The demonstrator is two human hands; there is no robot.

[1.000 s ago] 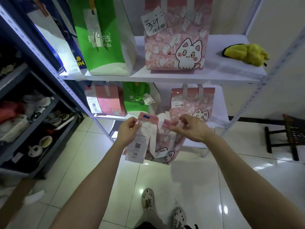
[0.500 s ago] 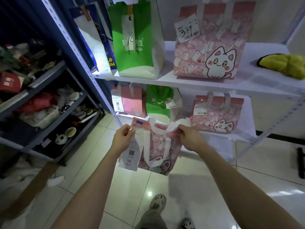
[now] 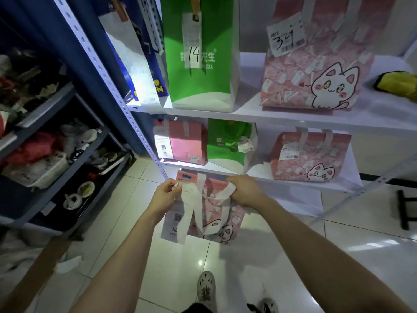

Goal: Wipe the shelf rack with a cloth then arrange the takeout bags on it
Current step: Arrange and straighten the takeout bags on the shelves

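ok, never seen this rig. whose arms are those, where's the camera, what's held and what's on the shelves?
No robot here: the grips are a person's bare hands, filmed by a wide-angle camera on their head, looking forward and down. The left grip pinches the receipt on a pink cat bag held above the floor; the right grip holds its white handle. On the white rack's top shelf stand a green bag marked 14 and a cat bag marked 34, with a yellow cloth lying at the right. The shelf below holds a plain pink bag, a smaller green bag and a smaller cat bag.
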